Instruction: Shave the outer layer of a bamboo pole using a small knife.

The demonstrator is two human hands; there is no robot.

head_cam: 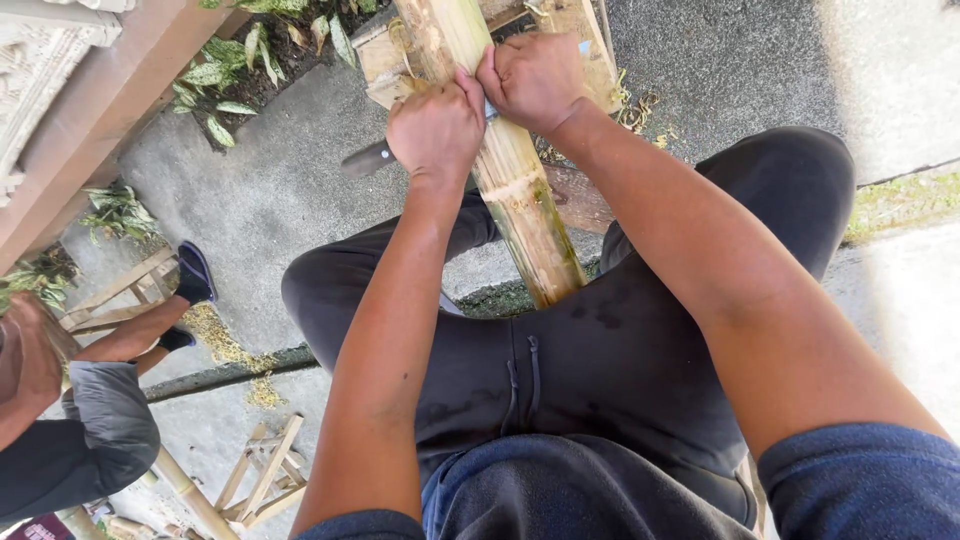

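Observation:
A thick bamboo pole [520,190] slants from the top of the view down between my knees. A long knife [368,158] lies across the pole, its dark end sticking out to the left. My left hand [435,128] grips the knife on the left side of the pole. My right hand [537,78] is closed over the knife on the pole's right side. The blade between my hands is mostly hidden by my fingers. I sit with dark trousers [560,360] below the pole.
A wooden block [570,30] with bamboo shavings lies under the pole's far end. Another person [70,400] sits at the left with a sandalled foot [195,275]. Small wooden frames [262,478] and a second bamboo pole [190,495] lie on the concrete. Leafy plants [235,70] border a wall.

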